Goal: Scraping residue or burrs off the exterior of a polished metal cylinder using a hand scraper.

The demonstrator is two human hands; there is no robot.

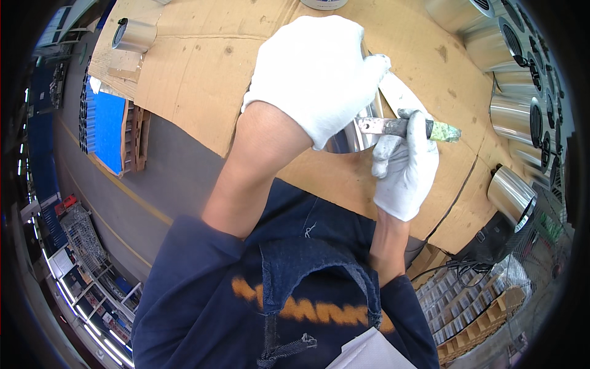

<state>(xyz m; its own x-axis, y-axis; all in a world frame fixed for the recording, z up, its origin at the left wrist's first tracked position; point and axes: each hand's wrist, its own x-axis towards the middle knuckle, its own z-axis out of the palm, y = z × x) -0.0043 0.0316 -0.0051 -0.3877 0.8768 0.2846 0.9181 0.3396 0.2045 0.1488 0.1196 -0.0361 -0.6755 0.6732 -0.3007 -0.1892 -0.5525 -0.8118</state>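
Note:
White work gloves cover both hands. My left hand [313,77] is closed over a shiny metal cylinder [347,141] on the cardboard; most of the cylinder is hidden beneath the glove. In my right hand [405,175] is a flat hand tool [405,127] with a pale, stained end, a dark middle and a worn green tip. Its pale end lies against or just in front of the cylinder. My right fingers wrap the dark part. Beyond the tool, a white flat strip [402,95] slants between the two hands.
Brown cardboard [196,80] covers the worktable. Several silver cylinders with black fittings [516,117] line the right side; another cylinder [135,35] lies far left. A white tub [324,3] is at the far edge. A blue-topped pallet stack [109,132] stands left on the floor.

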